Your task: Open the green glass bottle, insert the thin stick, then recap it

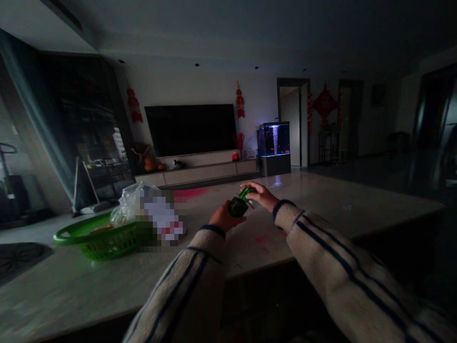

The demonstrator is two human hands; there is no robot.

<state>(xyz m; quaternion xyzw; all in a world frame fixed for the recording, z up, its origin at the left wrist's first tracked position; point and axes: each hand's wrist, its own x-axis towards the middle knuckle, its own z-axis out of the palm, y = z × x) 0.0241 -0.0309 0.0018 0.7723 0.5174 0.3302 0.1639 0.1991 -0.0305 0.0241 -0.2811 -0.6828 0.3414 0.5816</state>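
Observation:
Both my hands meet over the pale table (314, 200) in a dim room. My left hand (223, 218) is closed around the lower end of a small dark green object (238, 206). My right hand (260, 194) pinches the object's brighter green top. What the object is stays unclear in the low light. Both sleeves are cream with dark stripes.
A green plastic basket (96, 240) stands on the table to the left, with a clear plastic bag (130, 205) and a blurred package (162, 221) beside it. Beyond the table are a wall television (191, 128), a low cabinet and a lit aquarium (274, 140).

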